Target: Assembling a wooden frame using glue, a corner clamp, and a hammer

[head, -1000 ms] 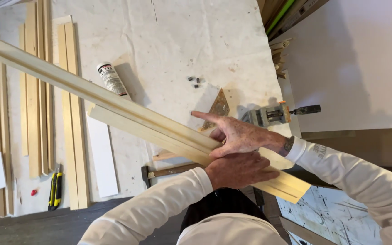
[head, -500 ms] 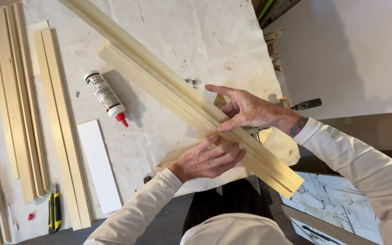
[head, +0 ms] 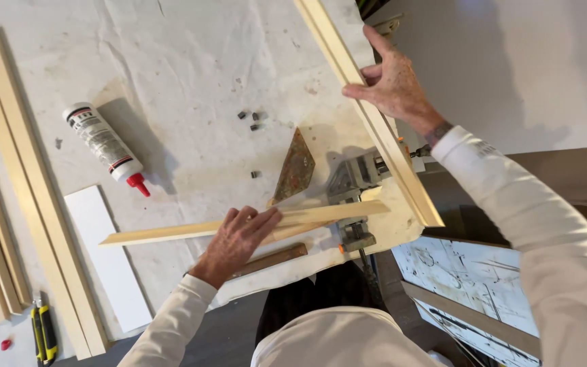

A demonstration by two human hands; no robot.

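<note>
Seen from above, we now hold two pale wooden moulding strips apart, where half a second ago they lay stacked together under both hands. Our left hand [head: 239, 238] presses flat on the shorter pale wooden strip [head: 246, 225], which lies across the white cloth-covered surface [head: 191, 75] with its end at the grey metal corner clamp [head: 354, 190]. Our right hand [head: 392, 85] grips the longer pale wooden strip [head: 368, 115], angled toward the same clamp; whether its end sits in the jaws we cannot quite tell. A white glue bottle with a red tip [head: 107, 148] lies well left, small dark fasteners [head: 253, 121] between. The split suggests a corner joint being set up.
</note>
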